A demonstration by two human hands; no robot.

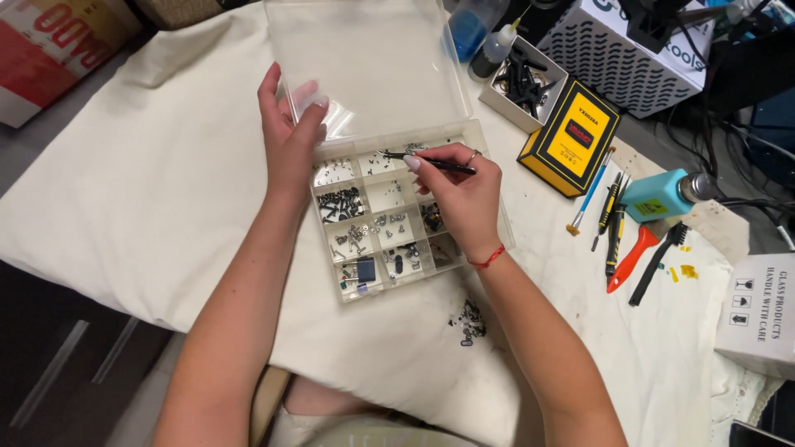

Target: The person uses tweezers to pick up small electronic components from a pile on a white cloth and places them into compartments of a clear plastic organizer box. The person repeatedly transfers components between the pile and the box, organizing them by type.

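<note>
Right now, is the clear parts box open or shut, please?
Open: the clear parts box has its lid swung back, compartments exposed.

Cream cloth (157, 190) over the table (grey floor (50, 348) at left), even light.

Left hand (291, 136) steadies the open lid (364, 62) of a clear compartment box (389, 211); right hand (460, 194) pinches black tweezers (426, 161) over small screws (341, 203).
</note>
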